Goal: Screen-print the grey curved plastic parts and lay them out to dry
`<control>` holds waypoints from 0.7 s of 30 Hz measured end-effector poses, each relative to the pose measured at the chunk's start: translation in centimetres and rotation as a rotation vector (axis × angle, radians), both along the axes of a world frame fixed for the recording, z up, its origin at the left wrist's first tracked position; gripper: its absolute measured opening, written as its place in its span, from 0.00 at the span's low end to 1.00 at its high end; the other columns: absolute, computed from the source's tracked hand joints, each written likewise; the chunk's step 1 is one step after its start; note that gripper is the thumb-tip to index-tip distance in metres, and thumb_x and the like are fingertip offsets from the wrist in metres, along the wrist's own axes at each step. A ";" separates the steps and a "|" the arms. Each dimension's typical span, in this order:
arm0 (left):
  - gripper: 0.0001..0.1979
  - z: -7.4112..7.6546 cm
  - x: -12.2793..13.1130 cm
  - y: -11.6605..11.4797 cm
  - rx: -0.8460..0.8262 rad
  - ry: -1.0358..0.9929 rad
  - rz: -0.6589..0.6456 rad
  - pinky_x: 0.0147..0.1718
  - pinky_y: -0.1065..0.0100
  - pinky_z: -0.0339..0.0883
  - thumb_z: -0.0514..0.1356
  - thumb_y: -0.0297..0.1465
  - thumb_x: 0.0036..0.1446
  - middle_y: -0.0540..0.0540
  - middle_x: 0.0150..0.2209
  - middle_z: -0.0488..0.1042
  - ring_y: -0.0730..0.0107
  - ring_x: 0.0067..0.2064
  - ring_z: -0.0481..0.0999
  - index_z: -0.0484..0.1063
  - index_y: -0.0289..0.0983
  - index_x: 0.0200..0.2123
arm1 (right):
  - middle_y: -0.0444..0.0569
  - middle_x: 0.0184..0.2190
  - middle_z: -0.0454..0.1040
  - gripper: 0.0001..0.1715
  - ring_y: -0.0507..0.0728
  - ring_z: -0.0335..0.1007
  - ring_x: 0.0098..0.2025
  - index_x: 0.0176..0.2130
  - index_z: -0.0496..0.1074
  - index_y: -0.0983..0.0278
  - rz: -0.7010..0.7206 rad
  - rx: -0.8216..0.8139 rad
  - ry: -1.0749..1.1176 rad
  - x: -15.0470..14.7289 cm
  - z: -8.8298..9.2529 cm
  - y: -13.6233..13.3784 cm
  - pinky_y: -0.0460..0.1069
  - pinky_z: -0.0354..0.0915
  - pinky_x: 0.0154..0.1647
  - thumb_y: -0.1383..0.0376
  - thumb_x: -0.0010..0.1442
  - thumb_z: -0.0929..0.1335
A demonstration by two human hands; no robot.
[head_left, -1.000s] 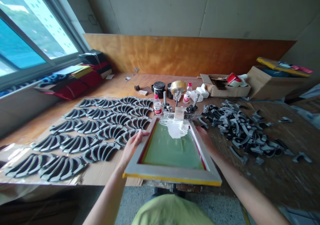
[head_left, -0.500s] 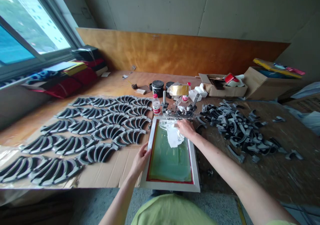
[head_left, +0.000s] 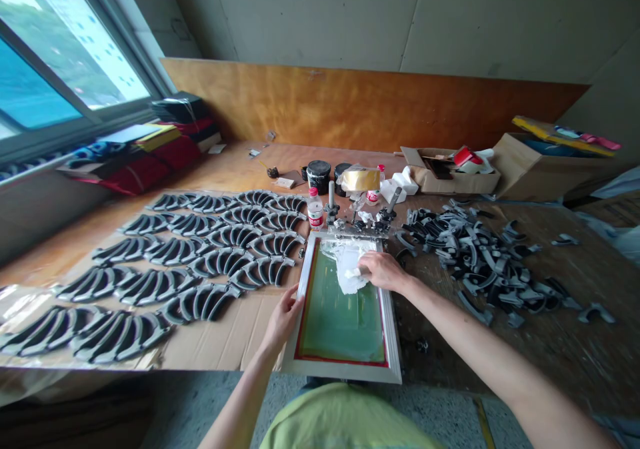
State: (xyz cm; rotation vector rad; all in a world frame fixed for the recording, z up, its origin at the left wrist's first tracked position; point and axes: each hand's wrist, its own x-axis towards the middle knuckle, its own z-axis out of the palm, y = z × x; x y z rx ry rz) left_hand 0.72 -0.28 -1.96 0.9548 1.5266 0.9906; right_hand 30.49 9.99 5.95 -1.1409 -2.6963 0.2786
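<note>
Indistinct tool (head_left: 354, 272) under right fingers (head_left: 369, 260)

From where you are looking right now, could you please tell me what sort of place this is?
Most likely a small workshop: I see a framed green screen with a white, paste-like patch, rows of curved gray parts on cardboard, and a heap of similar parts at right.

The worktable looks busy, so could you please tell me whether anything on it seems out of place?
Nothing looks clearly damaged or spilled: the white smear lies on the framed screen. What stands out is the jumbled heap of grey parts on the right, with strays beside it, unlike the neat rows on the left.
</note>
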 end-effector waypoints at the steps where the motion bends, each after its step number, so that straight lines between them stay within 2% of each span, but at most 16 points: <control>1: 0.38 0.0 0.0 0.0 -0.001 0.000 0.007 0.27 0.69 0.66 0.63 0.53 0.48 0.49 0.27 0.74 0.68 0.28 0.73 0.70 0.35 0.56 | 0.49 0.33 0.74 0.11 0.57 0.67 0.40 0.33 0.75 0.63 -0.035 0.038 0.016 -0.3 -0.4 -0.2 0.48 0.62 0.39 0.76 0.56 0.66; 4: 0.39 0.0 0.0 0.1 -0.010 -0.006 0.032 0.26 0.69 0.66 0.64 0.53 0.46 0.49 0.27 0.75 0.67 0.27 0.74 0.70 0.34 0.56 | 0.53 0.38 0.74 0.16 0.58 0.66 0.44 0.39 0.75 0.65 -0.020 0.112 0.034 -0.4 -1.9 -2.1 0.50 0.64 0.43 0.78 0.58 0.63; 6: 0.40 -0.1 0.0 0.1 -0.020 -0.015 0.035 0.26 0.69 0.66 0.64 0.53 0.46 0.49 0.27 0.75 0.67 0.27 0.74 0.69 0.34 0.56 | 0.53 0.39 0.75 0.17 0.58 0.67 0.44 0.41 0.75 0.65 0.029 0.095 0.037 0.2 -2.2 -3.2 0.51 0.65 0.43 0.78 0.59 0.63; 8: 0.41 -0.1 0.0 0.1 -0.028 -0.032 0.017 0.26 0.69 0.66 0.63 0.54 0.46 0.50 0.27 0.75 0.67 0.27 0.74 0.68 0.34 0.58 | 0.51 0.38 0.75 0.16 0.57 0.68 0.43 0.42 0.76 0.63 0.048 0.052 0.061 0.7 -1.7 -3.3 0.50 0.66 0.43 0.77 0.60 0.64; 10: 0.42 0.4 0.0 0.1 -0.036 -0.047 -0.005 0.26 0.70 0.66 0.63 0.54 0.47 0.51 0.26 0.74 0.68 0.26 0.73 0.66 0.33 0.59 | 0.49 0.41 0.75 0.16 0.56 0.69 0.43 0.47 0.75 0.60 -0.004 0.015 0.112 0.6 -0.6 -1.8 0.49 0.66 0.44 0.73 0.60 0.67; 11: 0.42 1.0 0.0 0.1 -0.043 -0.054 -0.015 0.26 0.70 0.66 0.63 0.53 0.47 0.51 0.26 0.74 0.69 0.26 0.73 0.65 0.33 0.59 | 0.48 0.42 0.75 0.19 0.56 0.70 0.43 0.51 0.73 0.58 -0.052 0.002 0.141 0.3 0.0 -0.7 0.49 0.66 0.44 0.71 0.60 0.68; 14: 0.44 3.6 -0.2 0.0 -0.059 -0.088 -0.042 0.26 0.70 0.67 0.65 0.52 0.46 0.51 0.26 0.74 0.68 0.27 0.74 0.63 0.35 0.62 | 0.46 0.43 0.75 0.34 0.55 0.72 0.40 0.62 0.65 0.51 -0.224 -0.023 0.139 -1.1 1.7 3.2 0.48 0.67 0.42 0.67 0.58 0.72; 16: 0.43 6.1 -0.5 0.0 -0.049 -0.128 -0.065 0.29 0.68 0.69 0.65 0.51 0.47 0.49 0.30 0.77 0.64 0.31 0.77 0.63 0.37 0.62 | 0.46 0.42 0.74 0.38 0.55 0.72 0.37 0.64 0.62 0.48 -0.320 -0.004 0.072 -1.5 2.7 5.3 0.48 0.66 0.38 0.65 0.58 0.72; 18: 0.38 8.8 -0.9 0.5 -0.023 -0.129 -0.070 0.32 0.67 0.71 0.64 0.53 0.48 0.46 0.33 0.79 0.61 0.34 0.78 0.69 0.38 0.58 | 0.48 0.43 0.73 0.37 0.57 0.72 0.38 0.64 0.62 0.48 -0.413 0.073 0.047 -0.7 3.6 6.5 0.48 0.65 0.36 0.62 0.58 0.72; 21: 0.30 12.4 -1.0 2.2 0.060 -0.107 -0.032 0.31 0.67 0.71 0.59 0.56 0.51 0.44 0.36 0.79 0.62 0.34 0.77 0.78 0.37 0.45 | 0.51 0.45 0.73 0.29 0.59 0.71 0.41 0.62 0.65 0.54 -0.598 0.193 0.159 2.6 3.9 6.6 0.49 0.65 0.36 0.58 0.63 0.67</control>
